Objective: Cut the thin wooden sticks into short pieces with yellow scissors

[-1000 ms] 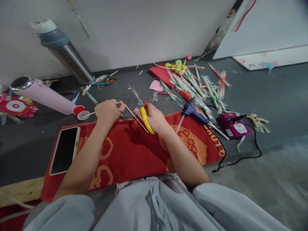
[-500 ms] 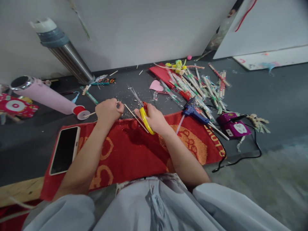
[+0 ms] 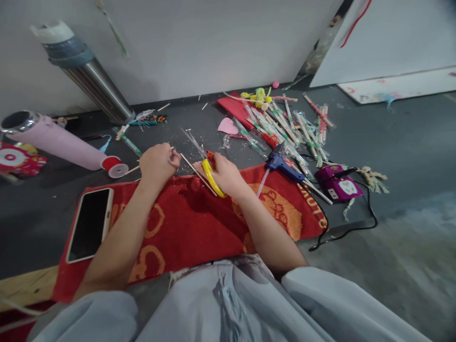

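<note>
Grey worktop [image 3: 363,142] set against a pale wall [image 3: 213,42], with a red towel [image 3: 203,228] along its near edge. The left hand [image 3: 158,164] is closed around a thin stick [image 3: 133,169]; one end projects toward the red spool [image 3: 116,167], and a pale tip shows at the fingers. The right hand [image 3: 228,176] grips the scissors [image 3: 213,179] by their yellow handle, blades slightly apart and directed away from the wearer, toward the upper left. A second stick [image 3: 190,165] lies obliquely between the hands, its lower end over the towel; whether the right hand touches it cannot be determined. Left: phone [image 3: 90,224] on the towel; pink bottle [image 3: 67,145] on its side, just beside the spool; steel flask [image 3: 98,85] near the wall. Right: blue glue gun [image 3: 285,167] at the towel's far edge, near wrapped sticks [image 3: 281,123] and a purple adapter [image 3: 338,183]. Centre, beyond the scissors: pink heart [image 3: 228,126].
</note>
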Available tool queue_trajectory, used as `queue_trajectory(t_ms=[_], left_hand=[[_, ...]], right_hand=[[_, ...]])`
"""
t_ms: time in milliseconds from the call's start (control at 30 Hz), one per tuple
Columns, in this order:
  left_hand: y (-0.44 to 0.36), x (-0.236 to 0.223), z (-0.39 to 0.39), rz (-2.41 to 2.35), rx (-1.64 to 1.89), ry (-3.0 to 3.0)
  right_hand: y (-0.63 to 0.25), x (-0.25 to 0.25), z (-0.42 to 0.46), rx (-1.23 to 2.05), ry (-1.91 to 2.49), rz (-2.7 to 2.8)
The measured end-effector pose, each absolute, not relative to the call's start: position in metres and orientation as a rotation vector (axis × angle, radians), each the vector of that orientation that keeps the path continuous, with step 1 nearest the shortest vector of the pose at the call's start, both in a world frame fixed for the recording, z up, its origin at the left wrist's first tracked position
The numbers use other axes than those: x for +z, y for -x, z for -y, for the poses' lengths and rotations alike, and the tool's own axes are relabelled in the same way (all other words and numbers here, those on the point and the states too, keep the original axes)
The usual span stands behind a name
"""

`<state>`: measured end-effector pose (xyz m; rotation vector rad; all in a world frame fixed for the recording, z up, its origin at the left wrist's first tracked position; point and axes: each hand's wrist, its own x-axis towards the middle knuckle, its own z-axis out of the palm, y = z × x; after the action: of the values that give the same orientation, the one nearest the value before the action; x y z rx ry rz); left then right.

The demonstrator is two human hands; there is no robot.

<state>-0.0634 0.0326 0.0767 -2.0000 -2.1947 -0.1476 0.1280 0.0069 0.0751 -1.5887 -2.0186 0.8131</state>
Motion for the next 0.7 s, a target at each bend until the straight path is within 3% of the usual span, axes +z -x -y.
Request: queue_trajectory(t_ms=[467,700], left_hand=[[0.068,0.065,-0.043,1.952,-0.494,2.21],[0.06,0.082,-0.035,2.052,-0.591,2.243]], right_hand=[[-0.13,0.081,-0.009,0.821,1.62,1.995],[-0.129,0.082,-0.007,0.821,1.59,2.028]])
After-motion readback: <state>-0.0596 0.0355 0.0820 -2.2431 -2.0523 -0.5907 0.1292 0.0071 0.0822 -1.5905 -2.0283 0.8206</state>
